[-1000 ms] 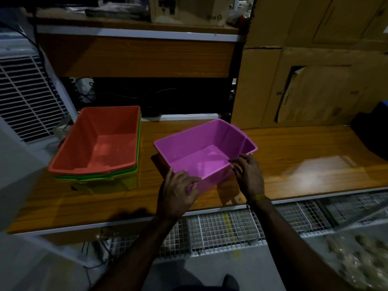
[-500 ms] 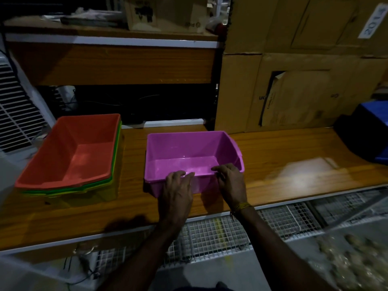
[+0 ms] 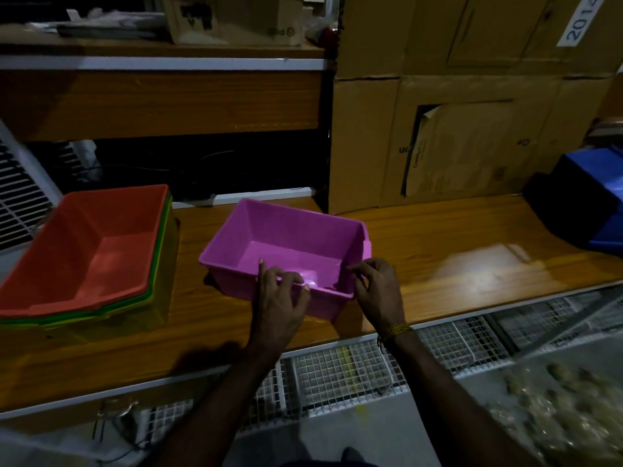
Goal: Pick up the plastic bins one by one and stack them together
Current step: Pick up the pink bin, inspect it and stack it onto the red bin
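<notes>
A pink plastic bin (image 3: 290, 237) sits on the wooden bench (image 3: 438, 237), turned a little so its near right corner points at me. My left hand (image 3: 279, 305) has its fingers on the bin's near rim. My right hand (image 3: 377, 291) pinches the near right corner of the same rim. To the left stands a stack of bins with an orange bin (image 3: 91, 244) on top, nested in green and yellow ones (image 3: 161, 264). A blue bin (image 3: 593, 200) lies at the bench's far right.
Cardboard boxes (image 3: 472, 136) rise behind the bench on the right. A wooden shelf (image 3: 161, 102) hangs over the back left. A white wire grid (image 3: 354, 369) runs below the bench's front edge. A white vent panel (image 3: 20, 197) is at far left.
The pink bin has turned clockwise on the bench while both hands stayed on its near rim. The view has shifted left, bringing the blue bin into sight.
</notes>
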